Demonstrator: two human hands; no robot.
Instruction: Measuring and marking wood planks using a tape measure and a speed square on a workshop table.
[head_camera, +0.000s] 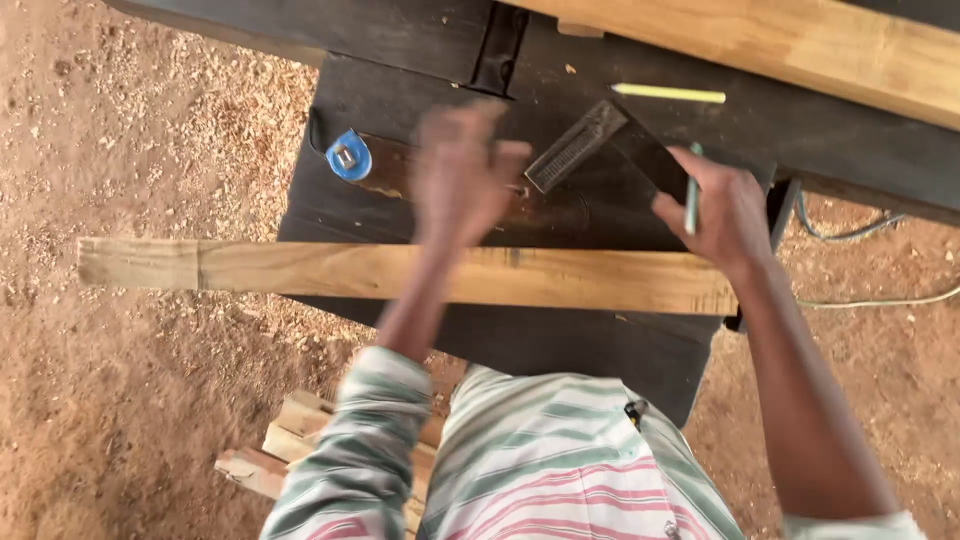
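A long pale wooden plank (560, 278) lies across a dark workbench (600, 350). My left hand (462, 178) is motion-blurred above the bench just beyond the plank, close to the ribbed handle of a try square (575, 147); I see nothing in it, but its grip is too blurred to tell. My right hand (725, 212) is closed around a thin green pencil (691, 200) held upright, and rests by the square's dark blade near the plank's right end.
A blue tape measure (348, 157) sits on the bench to the left. A yellow pencil (668, 94) lies farther back. A thick light timber (800, 45) crosses the top right. Stacked wood offcuts (290, 440) lie on the sawdust-covered ground; cables (850, 235) trail at right.
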